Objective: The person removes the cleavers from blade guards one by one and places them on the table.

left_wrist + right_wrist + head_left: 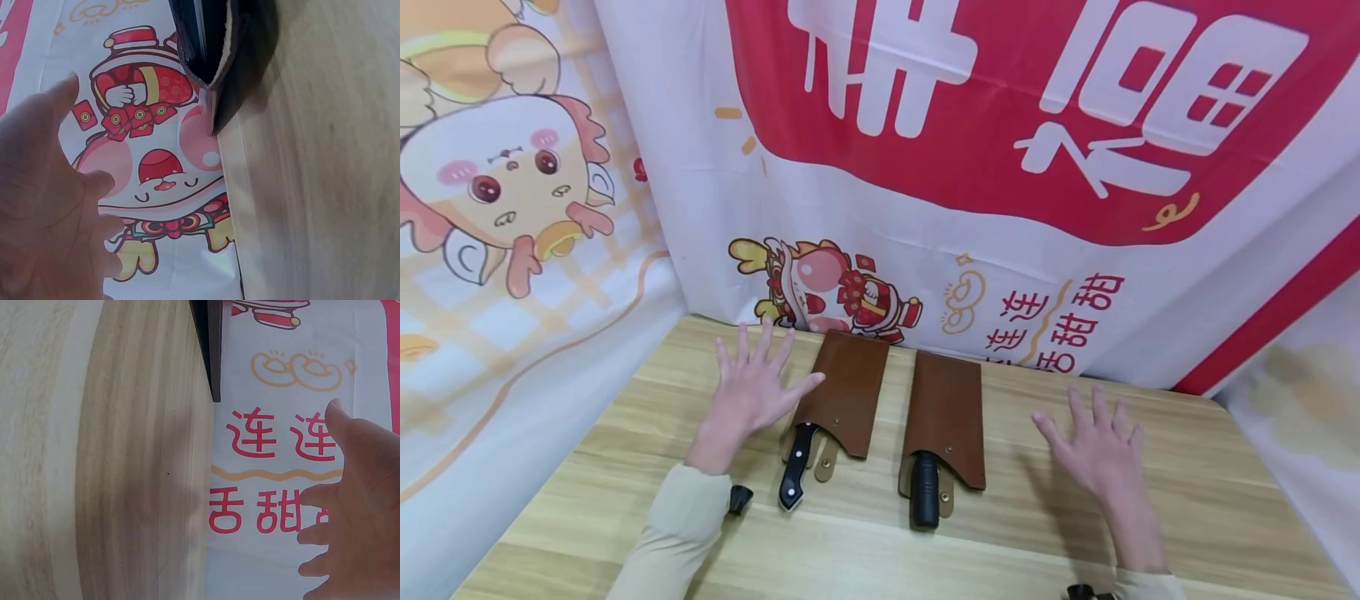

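Note:
Two brown leather knife sheaths lie side by side on the wooden table. From the left sheath (846,387) sticks out a black riveted knife handle (797,468), pointing toward the person. The right sheath (946,408) has a thicker, ribbed black handle (925,490) protruding from it. My left hand (751,392), fingers spread, hovers just left of the left sheath, its thumb overlapping that sheath's edge in the head view. Well to the right of the other sheath, my right hand (1099,446) is spread too and holds nothing. Both blades are hidden inside the leather.
The light wooden table (850,558) meets a white printed cloth (880,200) hanging along its back edge. Another printed cloth (550,350) hangs at the left. Small leather snap straps (826,460) lie beside the handles.

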A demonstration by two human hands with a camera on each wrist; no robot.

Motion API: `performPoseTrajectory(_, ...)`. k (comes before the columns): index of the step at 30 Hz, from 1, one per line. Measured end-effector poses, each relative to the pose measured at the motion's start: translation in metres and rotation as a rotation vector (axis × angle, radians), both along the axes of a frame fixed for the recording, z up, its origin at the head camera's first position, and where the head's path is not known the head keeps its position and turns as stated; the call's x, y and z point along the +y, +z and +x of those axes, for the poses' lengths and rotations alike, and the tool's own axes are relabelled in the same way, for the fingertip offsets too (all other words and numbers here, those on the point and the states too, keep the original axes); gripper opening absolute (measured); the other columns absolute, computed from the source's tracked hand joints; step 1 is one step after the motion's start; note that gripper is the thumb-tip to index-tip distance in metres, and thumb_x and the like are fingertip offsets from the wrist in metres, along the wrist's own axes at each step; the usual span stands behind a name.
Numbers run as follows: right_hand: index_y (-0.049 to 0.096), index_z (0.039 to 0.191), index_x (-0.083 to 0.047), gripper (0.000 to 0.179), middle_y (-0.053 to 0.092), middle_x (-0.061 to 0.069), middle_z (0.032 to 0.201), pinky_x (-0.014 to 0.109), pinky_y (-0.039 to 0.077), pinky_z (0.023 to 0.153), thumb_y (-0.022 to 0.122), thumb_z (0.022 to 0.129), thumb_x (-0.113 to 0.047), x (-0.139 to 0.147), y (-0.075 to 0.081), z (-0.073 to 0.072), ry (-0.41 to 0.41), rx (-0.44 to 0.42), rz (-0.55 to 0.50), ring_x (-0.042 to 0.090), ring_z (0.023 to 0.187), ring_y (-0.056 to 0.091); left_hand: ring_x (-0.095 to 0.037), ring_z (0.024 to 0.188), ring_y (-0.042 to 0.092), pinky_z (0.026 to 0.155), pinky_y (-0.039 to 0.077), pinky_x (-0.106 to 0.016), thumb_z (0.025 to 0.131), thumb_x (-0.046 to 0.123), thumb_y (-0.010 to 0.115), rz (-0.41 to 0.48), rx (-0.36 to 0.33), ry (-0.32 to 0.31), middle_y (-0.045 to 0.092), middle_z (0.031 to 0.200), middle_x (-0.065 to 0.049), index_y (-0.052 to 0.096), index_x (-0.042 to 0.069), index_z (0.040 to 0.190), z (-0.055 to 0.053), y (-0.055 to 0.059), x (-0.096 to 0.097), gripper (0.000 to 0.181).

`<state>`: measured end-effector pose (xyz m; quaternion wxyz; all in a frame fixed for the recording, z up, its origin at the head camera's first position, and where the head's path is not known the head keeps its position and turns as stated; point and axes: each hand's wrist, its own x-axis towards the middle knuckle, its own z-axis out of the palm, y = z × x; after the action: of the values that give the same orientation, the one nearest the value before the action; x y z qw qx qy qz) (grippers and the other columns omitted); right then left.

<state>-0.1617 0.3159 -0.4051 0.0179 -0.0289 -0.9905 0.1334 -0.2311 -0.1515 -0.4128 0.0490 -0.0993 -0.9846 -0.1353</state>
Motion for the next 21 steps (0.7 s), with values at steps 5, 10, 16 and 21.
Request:
performPoseTrajectory(5, 0.018, 0.163, 0.001, 0.092, -0.001, 0.038, 0.163, 0.084, 0.001, 0.107, 0.030, 0.105, -0.069, -0.001, 0.001, 0.002, 0.001, -0.004, -0.013, 0.069, 0.143, -0.003, -0.056, 0.150, -0.010, 0.112, -0.018, -0.073, 0.099, 0.075, 0.037, 0.021, 0.003, 0.006, -0.004, 0.170, -0.024, 0.019, 0.012, 0.166, 0.001, -0.001, 0.000, 0.093)
performPoseTrajectory(10, 0.017, 0.163, 0.001, 0.091, 0.003, 0.040, 0.162, 0.085, 0.005, 0.106, 0.033, 0.105, -0.067, -0.001, 0.002, 0.003, 0.009, -0.008, -0.019, 0.070, 0.142, 0.002, -0.057, 0.150, -0.009, 0.112, -0.015, -0.075, 0.100, 0.073, 0.039, 0.027, -0.003, 0.011, -0.005, 0.170, -0.024, 0.019, 0.012, 0.166, 0.002, -0.001, -0.001, 0.092)
performPoseTrajectory(16, 0.018, 0.161, 0.005, 0.089, 0.018, 0.046, 0.156, 0.082, 0.023, 0.105, 0.036, 0.107, -0.063, -0.002, 0.005, 0.003, 0.030, 0.007, -0.032, 0.070, 0.137, 0.022, -0.061, 0.149, 0.005, 0.114, 0.002, -0.078, 0.104, 0.064, 0.042, 0.092, -0.030, 0.021, 0.000, 0.169, -0.028, 0.021, 0.006, 0.165, 0.004, -0.002, 0.000, 0.086)
performPoseTrajectory(21, 0.028, 0.156, 0.010, 0.083, 0.043, 0.047, 0.141, 0.074, 0.039, 0.100, 0.042, 0.108, -0.056, -0.006, 0.012, 0.004, 0.027, 0.067, -0.085, 0.065, 0.126, 0.045, -0.060, 0.143, 0.028, 0.112, 0.027, -0.074, 0.108, 0.048, 0.048, 0.277, -0.052, 0.042, 0.020, 0.162, -0.037, 0.029, -0.004, 0.159, 0.000, -0.002, 0.003, 0.076)
